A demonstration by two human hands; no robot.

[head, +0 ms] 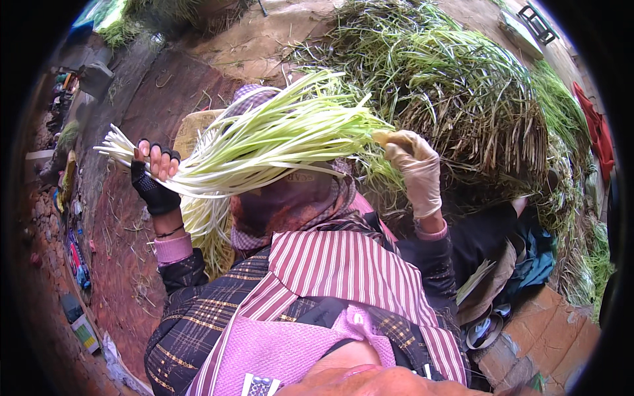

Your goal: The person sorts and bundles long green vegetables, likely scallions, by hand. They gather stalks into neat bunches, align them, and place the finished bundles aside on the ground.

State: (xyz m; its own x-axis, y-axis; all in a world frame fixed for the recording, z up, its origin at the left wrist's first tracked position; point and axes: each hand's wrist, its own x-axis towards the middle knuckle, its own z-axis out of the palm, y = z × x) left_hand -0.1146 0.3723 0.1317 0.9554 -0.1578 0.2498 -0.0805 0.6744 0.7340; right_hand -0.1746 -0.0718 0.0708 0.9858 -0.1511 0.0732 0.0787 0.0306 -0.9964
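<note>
A bundle of pale yellow-green chive-like leaves (282,143) stretches across in front of my chest. My left hand (156,175), in a black fingerless glove, grips it near its white stem ends, which stick out past the fingers. At the other end, my right hand (415,166), in a thin cream-coloured glove, pinches the greener leaf tips. Beneath the bundle lie more pale stalks (205,218) beside my cloth-covered lap (287,205). The bundle hides part of the lap.
A large heap of green leaves with brown, soil-stained stalks (475,114) rises at the right. A flattened cardboard sheet (554,336) lies at lower right. A small dark stool (537,24) stands far right. Brick rubble (44,277) and litter line the left edge of the reddish ground mat (119,237).
</note>
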